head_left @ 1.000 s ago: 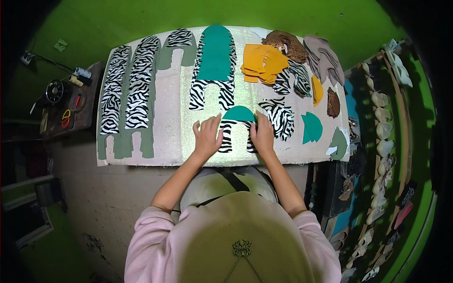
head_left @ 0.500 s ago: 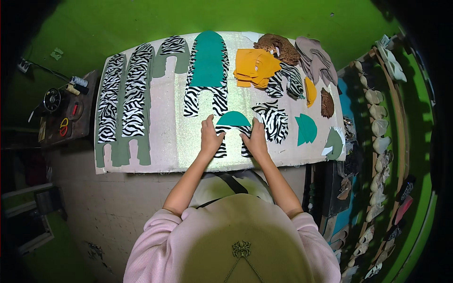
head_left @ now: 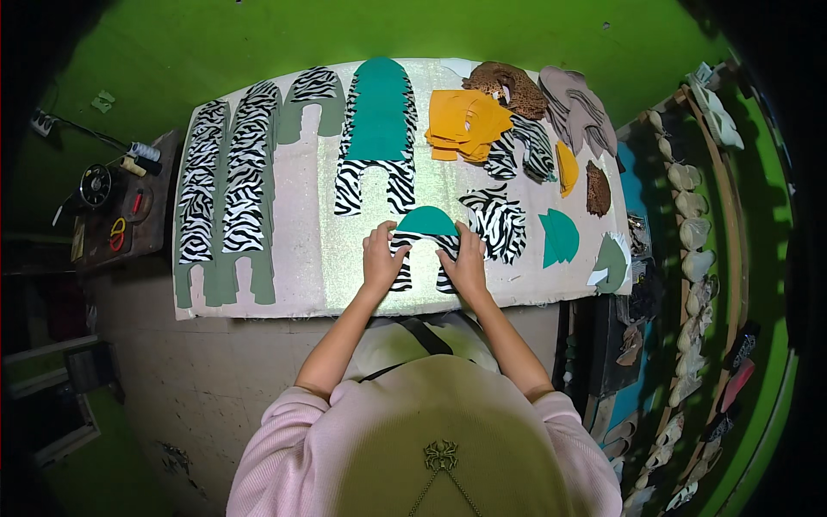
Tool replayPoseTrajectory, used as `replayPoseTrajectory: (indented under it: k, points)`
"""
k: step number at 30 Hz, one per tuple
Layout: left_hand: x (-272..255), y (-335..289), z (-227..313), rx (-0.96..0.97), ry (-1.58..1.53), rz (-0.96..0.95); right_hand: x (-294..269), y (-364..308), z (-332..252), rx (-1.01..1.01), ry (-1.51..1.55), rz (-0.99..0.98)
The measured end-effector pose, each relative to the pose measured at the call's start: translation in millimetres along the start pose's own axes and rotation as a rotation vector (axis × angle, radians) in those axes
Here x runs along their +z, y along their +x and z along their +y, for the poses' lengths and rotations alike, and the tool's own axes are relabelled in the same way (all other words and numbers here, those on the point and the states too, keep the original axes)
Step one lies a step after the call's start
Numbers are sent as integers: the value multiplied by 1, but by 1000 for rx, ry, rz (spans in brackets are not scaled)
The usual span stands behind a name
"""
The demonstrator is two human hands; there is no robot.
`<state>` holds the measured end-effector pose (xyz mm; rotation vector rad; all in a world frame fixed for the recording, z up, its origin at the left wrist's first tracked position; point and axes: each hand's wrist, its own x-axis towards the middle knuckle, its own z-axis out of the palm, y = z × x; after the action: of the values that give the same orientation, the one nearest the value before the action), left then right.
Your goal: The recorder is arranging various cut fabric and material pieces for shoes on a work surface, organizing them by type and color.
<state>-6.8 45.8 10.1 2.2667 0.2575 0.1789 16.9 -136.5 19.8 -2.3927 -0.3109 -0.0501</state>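
Observation:
My left hand (head_left: 380, 260) and my right hand (head_left: 467, 264) grip the two sides of a zebra-print, arch-shaped cut piece (head_left: 422, 239) near the table's front edge. On its curved top rests a teal half-moon piece (head_left: 429, 221). My thumbs lie over the print and my other fingers are at the outer edges. The undersides of my fingertips are hidden. Just beyond, a row of overlapping teal half-moons (head_left: 379, 112) lies on zebra-print arches (head_left: 401, 185). To the right of my right hand is a stack of loose zebra-print pieces (head_left: 498, 226).
Green and zebra-print strips of overlapped pieces (head_left: 245, 181) line the table's left side. Yellow pieces (head_left: 465, 121), brown spotted pieces (head_left: 517, 86) and teal half-moons (head_left: 560, 237) lie to the right. A side table (head_left: 142, 207) holds thread spools and scissors. Shoe racks (head_left: 689, 258) stand at right.
Both hands have moved slightly inward, and the fingers now sit closer against the teal half-moon and the zebra-print piece. The other piles look unchanged.

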Motion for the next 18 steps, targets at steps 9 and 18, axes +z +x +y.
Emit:
replayPoseTrajectory:
  k: [9,18]
  points:
    - [2,-10,-1,120,59,106,2,-13,5,-2,123,38]
    - [4,-12,-6,157,68,95,13,-19,17,-42,121,50]
